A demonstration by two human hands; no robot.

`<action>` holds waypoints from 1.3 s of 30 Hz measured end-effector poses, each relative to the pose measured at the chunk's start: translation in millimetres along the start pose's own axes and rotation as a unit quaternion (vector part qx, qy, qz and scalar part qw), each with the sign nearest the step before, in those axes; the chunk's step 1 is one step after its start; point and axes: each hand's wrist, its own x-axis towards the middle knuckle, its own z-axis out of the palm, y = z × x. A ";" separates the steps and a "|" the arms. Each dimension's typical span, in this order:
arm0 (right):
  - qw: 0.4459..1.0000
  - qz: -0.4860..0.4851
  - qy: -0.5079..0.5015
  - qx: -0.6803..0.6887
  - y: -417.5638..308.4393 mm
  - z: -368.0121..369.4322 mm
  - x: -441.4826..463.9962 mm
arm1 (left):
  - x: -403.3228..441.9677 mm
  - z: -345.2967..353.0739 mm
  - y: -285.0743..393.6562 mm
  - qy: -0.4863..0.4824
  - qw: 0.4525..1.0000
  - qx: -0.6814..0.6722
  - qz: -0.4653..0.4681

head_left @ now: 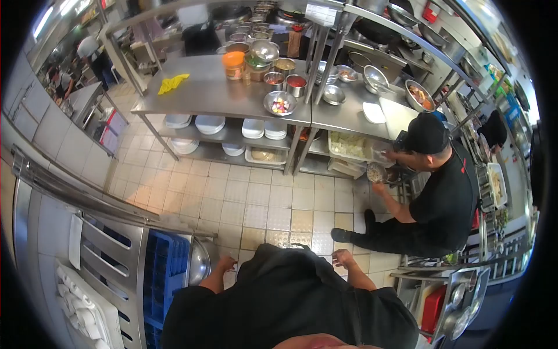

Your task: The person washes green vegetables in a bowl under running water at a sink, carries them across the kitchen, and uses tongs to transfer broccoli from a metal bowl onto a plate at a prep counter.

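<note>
The wearer's left hand [228, 264] hangs at the near left, fingers loosely bent and gripping nothing; the right hand [343, 258], at the near right, is likewise released, its fingers slightly curled over the tiled floor [250, 198]. Nearest the left hand is a round steel bowl [199, 262], just to its left, beside stacked blue crates [164, 262]. Further left lies small white crockery [87, 320]; on the near right, a red container [435, 305] sits on a metal rack.

Beyond the right hand, a co-worker [444, 203] in a black cap and top holds a small bowl [369, 174] of pale pieces near a tub [349, 157] of pale chopped food. White plates [210, 124] are stacked on the shelf under the steel table [200, 93]. On the tabletop are a yellow cloth [173, 84] at left, an orange tub [233, 64], a metal bowl [268, 104] of cut pieces and, at right, a white board [401, 119]. Higher up, a pale paper label [321, 14] is fixed to the overhead frame, its print too small to read. Far left, another person [90, 52] stands in the background.
</note>
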 end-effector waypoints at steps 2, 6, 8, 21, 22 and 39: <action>1.000 0.004 0.006 -0.030 -8.4 2.5 -7.7 | -2.7 -12.0 6.3 -0.014 1.000 0.008 0.004; 0.993 -0.074 -0.039 -0.083 15.5 -2.1 15.5 | -2.0 -18.2 2.3 -0.064 0.997 0.036 -0.007; 0.999 0.025 -0.012 0.016 13.4 -1.7 15.0 | -0.3 -17.2 -1.3 -0.060 0.997 0.053 -0.013; 0.971 -0.183 -0.117 -0.103 113.0 -40.0 86.5 | 12.2 -55.4 -3.4 -0.023 0.995 0.075 0.059; 0.989 -0.087 -0.117 -0.008 114.5 -40.7 83.9 | 15.8 -55.6 -4.1 -0.019 0.995 0.073 0.065; 0.993 0.034 -0.013 0.108 103.2 -26.7 21.0 | 37.6 -91.2 15.8 -0.107 0.988 0.093 0.052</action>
